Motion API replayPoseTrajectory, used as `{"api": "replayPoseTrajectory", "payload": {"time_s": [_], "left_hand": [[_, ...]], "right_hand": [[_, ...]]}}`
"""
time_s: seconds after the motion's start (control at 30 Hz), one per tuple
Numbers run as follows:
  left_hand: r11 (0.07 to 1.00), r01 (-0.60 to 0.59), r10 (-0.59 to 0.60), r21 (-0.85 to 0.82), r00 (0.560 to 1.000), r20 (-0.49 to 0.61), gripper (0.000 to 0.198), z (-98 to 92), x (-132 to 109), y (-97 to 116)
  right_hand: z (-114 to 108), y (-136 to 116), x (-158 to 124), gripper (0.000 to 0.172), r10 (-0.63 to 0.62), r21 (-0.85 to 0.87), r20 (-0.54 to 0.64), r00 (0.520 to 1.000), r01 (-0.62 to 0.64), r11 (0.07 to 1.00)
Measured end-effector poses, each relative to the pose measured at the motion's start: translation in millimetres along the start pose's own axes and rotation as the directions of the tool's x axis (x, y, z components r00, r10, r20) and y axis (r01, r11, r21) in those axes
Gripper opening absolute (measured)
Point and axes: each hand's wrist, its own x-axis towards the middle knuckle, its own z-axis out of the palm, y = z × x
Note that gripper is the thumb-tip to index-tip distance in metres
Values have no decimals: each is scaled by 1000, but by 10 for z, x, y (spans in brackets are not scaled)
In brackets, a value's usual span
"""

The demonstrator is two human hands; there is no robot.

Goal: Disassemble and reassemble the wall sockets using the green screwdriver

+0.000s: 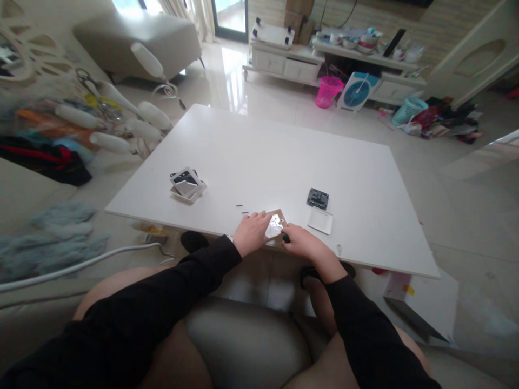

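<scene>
My left hand (252, 233) rests at the near edge of the white table (259, 151), fingers curled around the left side of a small square wall-switch frame (275, 225). My right hand (305, 244) is closed on a dark-handled tool, probably a screwdriver (286, 236), whose tip meets the frame. Just right of my hands lie a white square cover plate (320, 220) and a dark switch module (317, 198). Two tiny dark screws (241, 208) lie left of the frame.
A stack of switch parts (187, 183) sits on the table's left part. Beyond it are a sofa (138, 38), a low cabinet (336, 59), a pink basket (328, 91), a fan (357, 91) and floor clutter. Tangled lamp parts (121, 124) lie left.
</scene>
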Motion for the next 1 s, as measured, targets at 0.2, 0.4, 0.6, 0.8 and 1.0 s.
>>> {"api": "replayPoseTrajectory", "payload": {"time_s": [0.2, 0.4, 0.6, 0.8, 1.0], "left_hand": [[994, -26, 32, -105, 998, 60, 90, -14, 69, -164], [989, -8, 22, -146, 996, 90, 104, 17, 109, -244], [988, -10, 23, -157, 997, 80, 103, 76, 103, -236], [981, -29, 40, -194, 998, 50, 98, 101, 108, -233], [974, -55, 62, -218, 998, 24, 99, 147, 117, -253]], "right_hand": [[-17, -26, -34, 26, 5, -5, 26, 1000, -5, 1000], [2, 38, -41, 30, 50, -79, 41, 998, -46, 996], [73, 41, 10, 28, 62, -99, 60, 996, -56, 994], [117, -32, 18, 31, 89, -170, 30, 996, -82, 982], [153, -81, 29, 30, 105, -199, 11, 994, -101, 975]]}}
